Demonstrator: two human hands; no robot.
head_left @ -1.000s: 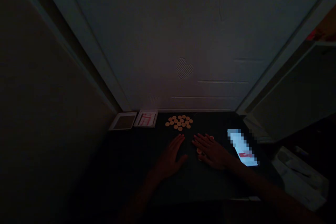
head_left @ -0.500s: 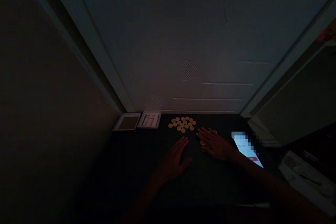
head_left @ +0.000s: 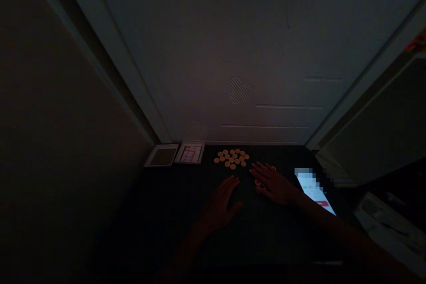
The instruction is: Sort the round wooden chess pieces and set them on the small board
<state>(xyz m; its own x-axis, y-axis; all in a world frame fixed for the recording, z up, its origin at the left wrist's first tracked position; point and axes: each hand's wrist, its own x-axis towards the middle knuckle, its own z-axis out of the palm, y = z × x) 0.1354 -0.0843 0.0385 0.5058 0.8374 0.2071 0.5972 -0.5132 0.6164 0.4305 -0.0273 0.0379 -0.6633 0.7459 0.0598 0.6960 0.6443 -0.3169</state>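
Note:
Several round, pale discs (head_left: pixel 232 159) lie spread in a cluster on the dark tabletop (head_left: pixel 159 213), near its far edge. My right hand (head_left: pixel 271 183) rests palm down with fingers stretched over a second group of discs (head_left: pixel 257 182); a few show at its edges and the rest are hidden beneath it. To the left, my left hand (head_left: pixel 222 202) is held open, thumb apart from the fingers, just on the near side of the cluster. No object shows in it. Dim light leaves finer detail on the discs unclear.
Two shallow boxes or lids, one with a brown inside (head_left: pixel 163 157) and one with red markings (head_left: pixel 190 153), sit at the back left. A lit phone (head_left: pixel 314 191) lies right of my right hand. A pale panel with heart relief (head_left: pixel 239 89) rises behind the table.
Both hands keep nearly the same place and pose, and the discs stay where they were. The whole view has shifted very slightly.

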